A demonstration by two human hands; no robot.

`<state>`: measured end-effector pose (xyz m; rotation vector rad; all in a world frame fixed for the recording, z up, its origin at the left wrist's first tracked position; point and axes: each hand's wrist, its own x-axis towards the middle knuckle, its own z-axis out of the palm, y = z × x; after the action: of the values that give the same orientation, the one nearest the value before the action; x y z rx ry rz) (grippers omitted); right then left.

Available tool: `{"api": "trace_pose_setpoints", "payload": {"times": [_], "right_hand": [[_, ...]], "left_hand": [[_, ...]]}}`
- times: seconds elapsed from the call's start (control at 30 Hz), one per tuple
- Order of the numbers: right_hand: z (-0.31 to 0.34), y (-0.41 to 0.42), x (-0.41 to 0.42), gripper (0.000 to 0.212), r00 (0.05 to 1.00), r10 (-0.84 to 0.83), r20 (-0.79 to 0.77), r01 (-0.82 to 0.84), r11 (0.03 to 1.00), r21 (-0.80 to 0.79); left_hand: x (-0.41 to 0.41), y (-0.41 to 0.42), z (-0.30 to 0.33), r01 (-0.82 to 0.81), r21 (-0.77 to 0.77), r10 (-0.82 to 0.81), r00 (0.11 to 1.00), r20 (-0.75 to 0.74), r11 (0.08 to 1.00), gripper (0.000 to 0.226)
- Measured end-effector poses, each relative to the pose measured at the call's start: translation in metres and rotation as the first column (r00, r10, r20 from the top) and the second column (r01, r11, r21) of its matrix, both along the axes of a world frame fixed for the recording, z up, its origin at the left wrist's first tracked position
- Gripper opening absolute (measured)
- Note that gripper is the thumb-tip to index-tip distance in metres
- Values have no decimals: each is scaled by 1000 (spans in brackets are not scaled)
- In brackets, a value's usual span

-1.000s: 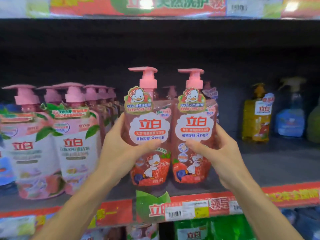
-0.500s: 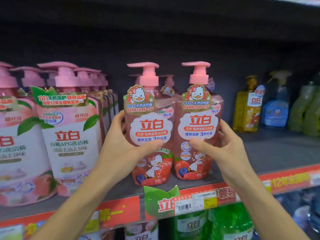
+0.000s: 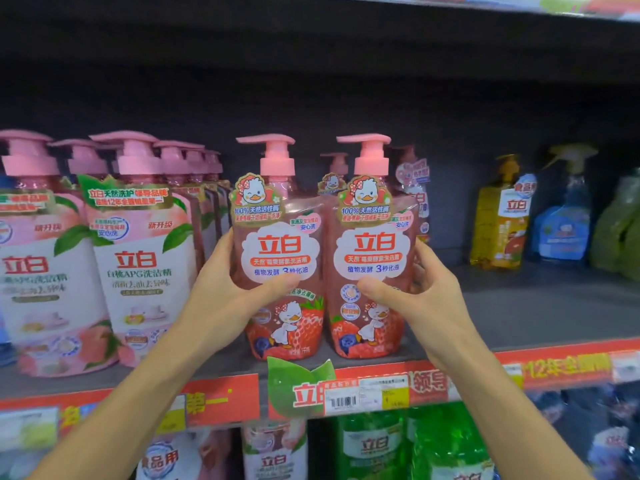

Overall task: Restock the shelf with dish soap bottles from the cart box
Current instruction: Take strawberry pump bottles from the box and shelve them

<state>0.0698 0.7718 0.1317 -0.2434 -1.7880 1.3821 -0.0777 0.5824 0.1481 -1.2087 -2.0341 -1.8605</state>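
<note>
Two pink pump bottles of dish soap with a duck and strawberry label stand side by side at the front of the grey shelf (image 3: 540,306). My left hand (image 3: 221,299) grips the left bottle (image 3: 280,251), thumb across its front. The right bottle (image 3: 375,251) is held the same way by my right hand (image 3: 426,299). Both bottle bases sit at the shelf's front edge. More bottles of the same kind stand behind them, mostly hidden.
A row of pale pink peach-label pump bottles (image 3: 138,258) fills the shelf to the left. To the right are bare shelf, a yellow bottle (image 3: 502,216), a blue spray bottle (image 3: 564,220) and green pouches (image 3: 620,223). A red price strip (image 3: 381,389) runs below; green bottles stand on the lower shelf.
Both bottles have come down from slightly above the shelf and now sit at its front edge. My view has moved closer and slightly left. Both grips are unchanged.
</note>
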Motion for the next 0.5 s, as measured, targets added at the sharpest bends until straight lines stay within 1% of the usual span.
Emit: {"api": "trace_pose_setpoints", "payload": {"times": [0.07, 0.1, 0.2, 0.27, 0.33, 0.37, 0.43, 0.5], "right_hand": [[1, 3, 0, 93, 1000, -1, 28, 0, 999, 34], [0, 4, 1, 94, 999, -3, 43, 1, 999, 50], [-6, 7, 2, 76, 999, 1, 36, -4, 996, 85], [-10, 8, 5, 73, 998, -7, 65, 1, 996, 91], [-7, 6, 10, 72, 993, -35, 111, 21, 992, 126], [-6, 3, 13, 71, 990, -68, 126, 48, 987, 154], [-5, -8, 13, 71, 973, -184, 139, 149, 961, 231], [-10, -23, 9, 80, 958, -260, 122, 224, 942, 249]], "left_hand": [[4, 1, -3, -31, -6, 30, 998, -50, 1000, 72], [7, 2, -7, -48, -5, 48, 996, -74, 999, 70], [19, 3, -15, -127, -15, 123, 983, -137, 992, 72], [28, 4, -20, -200, -21, 193, 966, -174, 980, 69], [40, 7, -25, -296, 26, 294, 934, -204, 955, 68], [47, 9, -26, -353, 31, 351, 910, -221, 935, 73], [59, 15, -28, -452, -12, 434, 863, -260, 892, 91], [64, 20, -29, -500, -47, 468, 836, -285, 865, 109]]}}
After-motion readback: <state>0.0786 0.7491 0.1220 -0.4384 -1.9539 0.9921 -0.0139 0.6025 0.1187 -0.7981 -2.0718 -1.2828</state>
